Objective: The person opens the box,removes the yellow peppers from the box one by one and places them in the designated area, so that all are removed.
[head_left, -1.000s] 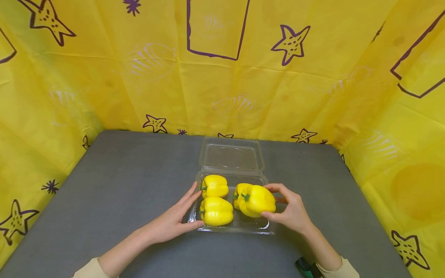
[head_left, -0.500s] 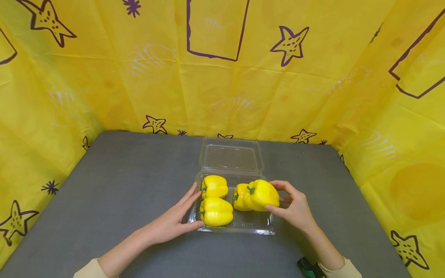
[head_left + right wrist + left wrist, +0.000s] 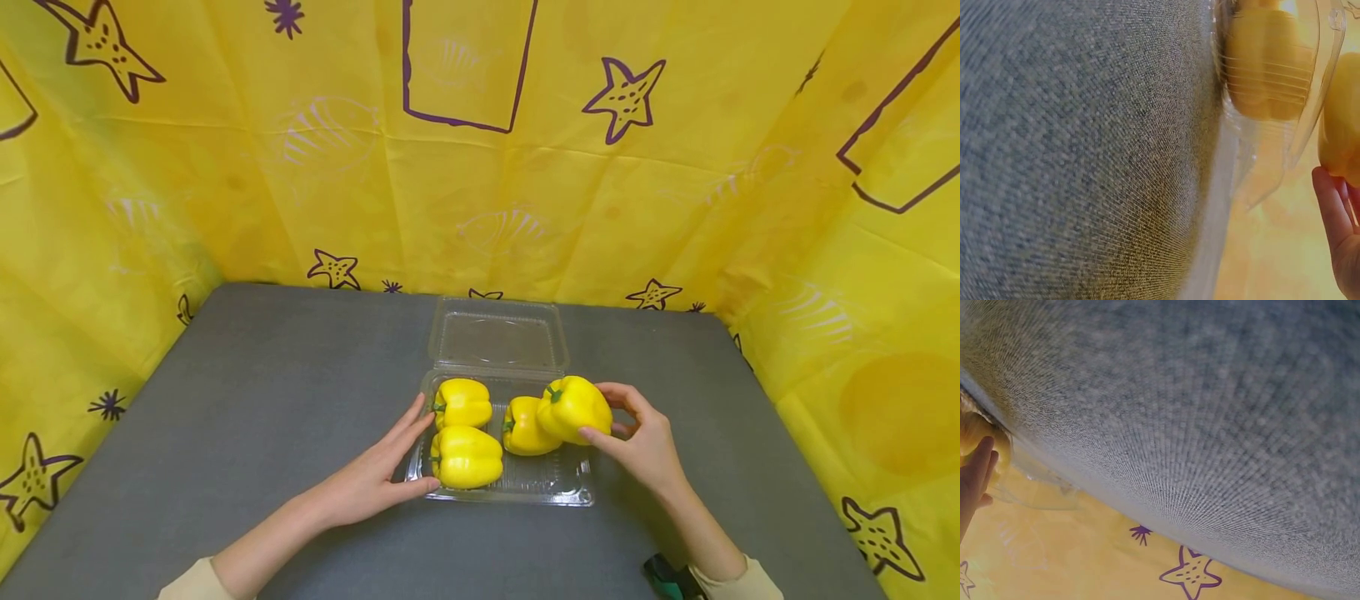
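Observation:
My right hand (image 3: 645, 437) grips a yellow bell pepper (image 3: 576, 410), its green stem facing left, raised over the right side of a clear plastic container (image 3: 525, 493). Partly behind that one, another yellow pepper (image 3: 528, 427) lies inside the container. Two more peppers sit in the left half, a far one (image 3: 463, 403) and a near one (image 3: 467, 457). My left hand (image 3: 375, 471) rests at the container's left edge with fingers extended, the thumb beside the near pepper. In the right wrist view the held pepper (image 3: 1344, 119) appears apart from the container wall.
The container's hinged lid (image 3: 501, 335) lies folded back, away from me, on the grey table (image 3: 300, 358). Yellow patterned cloth (image 3: 480, 183) encloses the table at the back and sides. A dark object (image 3: 666, 577) shows by the right wrist.
My right hand has carried its pepper up and to the right, uncovering more of the pepper behind it. The left hand has stayed in place.

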{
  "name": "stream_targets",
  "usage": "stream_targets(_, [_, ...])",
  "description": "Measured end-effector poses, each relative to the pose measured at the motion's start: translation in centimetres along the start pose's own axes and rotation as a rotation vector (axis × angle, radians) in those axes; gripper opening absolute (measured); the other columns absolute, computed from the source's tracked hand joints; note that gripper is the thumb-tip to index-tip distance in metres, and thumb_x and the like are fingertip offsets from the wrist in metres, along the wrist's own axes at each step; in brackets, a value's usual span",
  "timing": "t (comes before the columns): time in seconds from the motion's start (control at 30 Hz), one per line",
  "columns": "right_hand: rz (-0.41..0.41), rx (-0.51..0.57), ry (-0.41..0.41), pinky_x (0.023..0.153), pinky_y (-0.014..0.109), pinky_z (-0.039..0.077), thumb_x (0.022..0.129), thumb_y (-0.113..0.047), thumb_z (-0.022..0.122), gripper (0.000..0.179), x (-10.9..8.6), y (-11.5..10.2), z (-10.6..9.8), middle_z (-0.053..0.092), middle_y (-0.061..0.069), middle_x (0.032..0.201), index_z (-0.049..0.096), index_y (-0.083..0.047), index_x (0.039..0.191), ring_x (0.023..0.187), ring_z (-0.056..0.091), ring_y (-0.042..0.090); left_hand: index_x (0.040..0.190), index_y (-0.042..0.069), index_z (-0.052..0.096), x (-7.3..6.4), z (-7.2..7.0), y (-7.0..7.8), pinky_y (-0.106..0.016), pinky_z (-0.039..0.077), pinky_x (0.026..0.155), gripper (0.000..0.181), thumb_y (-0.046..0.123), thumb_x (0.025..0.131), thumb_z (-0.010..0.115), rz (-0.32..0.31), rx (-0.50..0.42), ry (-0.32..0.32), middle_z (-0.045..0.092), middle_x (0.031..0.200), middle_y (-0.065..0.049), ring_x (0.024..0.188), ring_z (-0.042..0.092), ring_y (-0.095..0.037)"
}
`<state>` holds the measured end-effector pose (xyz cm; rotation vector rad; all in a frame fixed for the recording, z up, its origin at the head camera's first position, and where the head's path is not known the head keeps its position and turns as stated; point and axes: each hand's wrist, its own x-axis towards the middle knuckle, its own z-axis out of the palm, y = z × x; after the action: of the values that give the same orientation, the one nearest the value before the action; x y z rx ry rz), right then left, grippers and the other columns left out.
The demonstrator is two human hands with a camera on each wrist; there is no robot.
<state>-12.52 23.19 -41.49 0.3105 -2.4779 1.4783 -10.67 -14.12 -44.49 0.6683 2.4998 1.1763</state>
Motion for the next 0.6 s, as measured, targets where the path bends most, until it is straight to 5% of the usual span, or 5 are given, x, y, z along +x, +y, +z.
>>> stream_targets(0.6, [0.103, -0.022, 0.109, 0.070, 0.018, 0.054, 0.078, -0.014, 0.084, 0.050, 0.8, 2.2, -1.0, 0.066, 0.002, 0.107, 0.065, -0.008, 0.124, 0.093, 0.060, 0.006, 0.157, 0.014, 0.021, 0.0, 0.0, -0.1, -0.055, 0.028, 0.109, 0.094, 0.058, 0.086, 0.065, 0.000, -0.002, -0.001, -0.004, 0.163, 0.002, 0.146, 0.014, -0.027])
